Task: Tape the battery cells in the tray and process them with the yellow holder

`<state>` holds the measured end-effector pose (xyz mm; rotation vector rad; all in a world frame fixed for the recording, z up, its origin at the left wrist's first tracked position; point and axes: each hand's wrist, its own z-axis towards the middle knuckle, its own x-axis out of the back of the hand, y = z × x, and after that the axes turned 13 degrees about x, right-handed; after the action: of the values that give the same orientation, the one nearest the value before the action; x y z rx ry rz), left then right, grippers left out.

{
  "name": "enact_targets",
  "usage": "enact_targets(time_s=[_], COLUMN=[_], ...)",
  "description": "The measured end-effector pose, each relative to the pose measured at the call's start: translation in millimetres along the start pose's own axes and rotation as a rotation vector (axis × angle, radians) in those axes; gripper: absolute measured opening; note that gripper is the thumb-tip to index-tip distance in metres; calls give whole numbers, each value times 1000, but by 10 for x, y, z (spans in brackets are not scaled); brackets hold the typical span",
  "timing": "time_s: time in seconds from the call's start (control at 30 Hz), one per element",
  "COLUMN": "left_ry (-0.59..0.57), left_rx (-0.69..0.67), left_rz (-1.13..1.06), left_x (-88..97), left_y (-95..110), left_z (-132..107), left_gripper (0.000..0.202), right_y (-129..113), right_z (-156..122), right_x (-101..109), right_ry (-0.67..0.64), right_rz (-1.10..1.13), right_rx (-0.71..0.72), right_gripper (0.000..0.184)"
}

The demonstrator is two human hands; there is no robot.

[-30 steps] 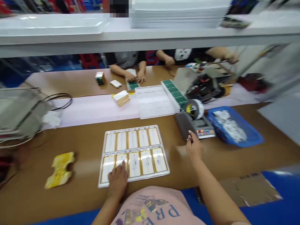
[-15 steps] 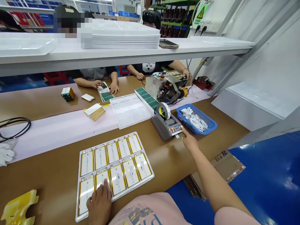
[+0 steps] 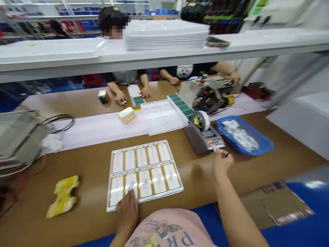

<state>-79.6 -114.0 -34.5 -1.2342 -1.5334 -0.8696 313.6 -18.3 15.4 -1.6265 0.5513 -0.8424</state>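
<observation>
My left hand (image 3: 128, 210) lies with its fingers stretched out over the near edge of a white tray (image 3: 109, 205). The tray holds two rows of flat white battery cells (image 3: 145, 183) with yellow edges. At the front of a grey tape dispenser (image 3: 196, 139), my right hand (image 3: 223, 164) pinches a short white strip of tape (image 3: 215, 149) at the outlet. Something thin and dark (image 3: 227, 154) pokes out from that hand; its kind is unclear. A roll of tape (image 3: 205, 120) stands on top of the dispenser, whose red display is lit.
Right of the dispenser sits a blue basket (image 3: 266, 146) of small white pieces. A yellow plastic piece (image 3: 63, 196) lies at left. Stacked cells (image 3: 127, 116), a clear tray (image 3: 164, 118) and a green-and-white strip (image 3: 181, 105) are farther back. Two co-workers sit opposite, below a shelf (image 3: 159, 56).
My right hand has gone from a finger on the dispenser's buttons to a pinch at its outlet. My left hand stays on the tray. The view has swung left.
</observation>
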Motion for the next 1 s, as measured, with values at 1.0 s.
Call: enact_targets(time_s=[1.0], left_ry=[153], left_rx=[169], left_rz=[6], left_x=[109], left_y=[-220], left_z=[141], left_gripper=[49], right_y=[-150], right_z=[-1665], right_x=[-1662], right_ry=[-1495], right_rz=[-821], right_rx=[495], right_gripper=[48])
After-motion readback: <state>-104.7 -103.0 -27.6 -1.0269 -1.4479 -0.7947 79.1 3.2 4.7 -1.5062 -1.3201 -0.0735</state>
